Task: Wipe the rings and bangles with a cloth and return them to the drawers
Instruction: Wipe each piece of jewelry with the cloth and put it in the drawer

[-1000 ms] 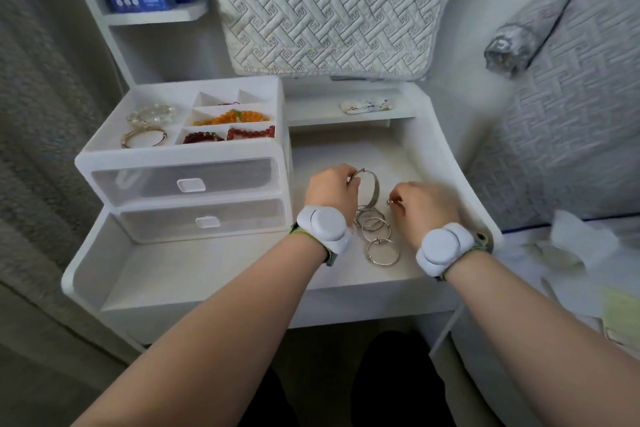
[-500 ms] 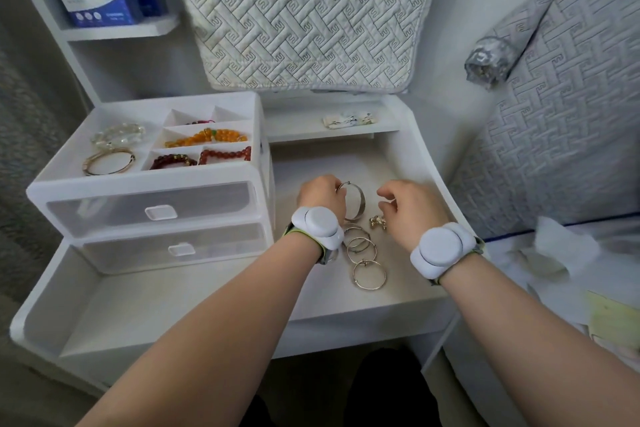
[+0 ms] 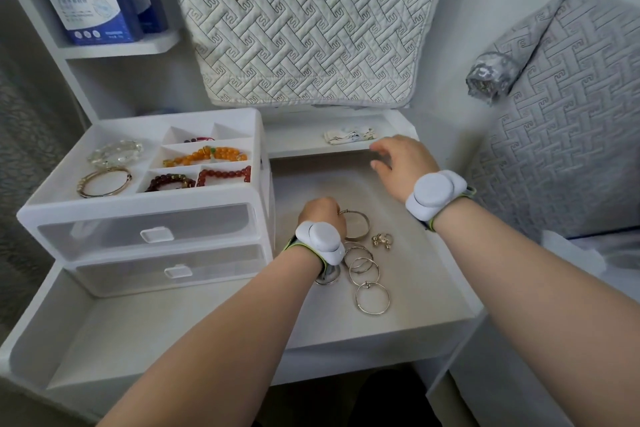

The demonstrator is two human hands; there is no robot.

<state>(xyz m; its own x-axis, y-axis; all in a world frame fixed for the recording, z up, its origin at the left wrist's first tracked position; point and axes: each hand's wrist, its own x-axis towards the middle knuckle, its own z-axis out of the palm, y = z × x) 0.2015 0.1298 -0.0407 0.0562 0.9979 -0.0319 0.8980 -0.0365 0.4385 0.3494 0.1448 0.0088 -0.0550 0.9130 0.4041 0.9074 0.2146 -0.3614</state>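
Centrally, the left hand (image 3: pixel 320 215) grips a wide bangle (image 3: pixel 357 235) on the white tray (image 3: pixel 433 288) beside thin bangles (image 3: pixel 364 272) and rings (image 3: pixel 381 240); the right hand (image 3: pixel 398 163), fingers loose, hovers near the folded cloth (image 3: pixel 349 135).

The white plastic two-drawer organiser (image 3: pixel 149 218) stands at the left rear of the white rimmed tabletop (image 3: pixel 426 288). In its open top tray, the left compartment holds a clear bead bracelet (image 3: pixel 114 152) behind a gold metal bangle (image 3: pixel 104 182). An orange bead bracelet (image 3: pixel 207 154) lies in the compartment to their right.

Right of the organiser, the left hand (image 3: pixel 320 215) grips a wide silver metal bangle (image 3: pixel 356 226) on the tabletop. Small gold rings (image 3: pixel 382 240) lie just right of it, and thin silver wire bangles (image 3: pixel 364 272) lie in an overlapping row before it.

A folded white cloth (image 3: pixel 349 135) lies on the raised ledge (image 3: pixel 301 139) behind. The right hand (image 3: pixel 401 166) is just before this cloth.
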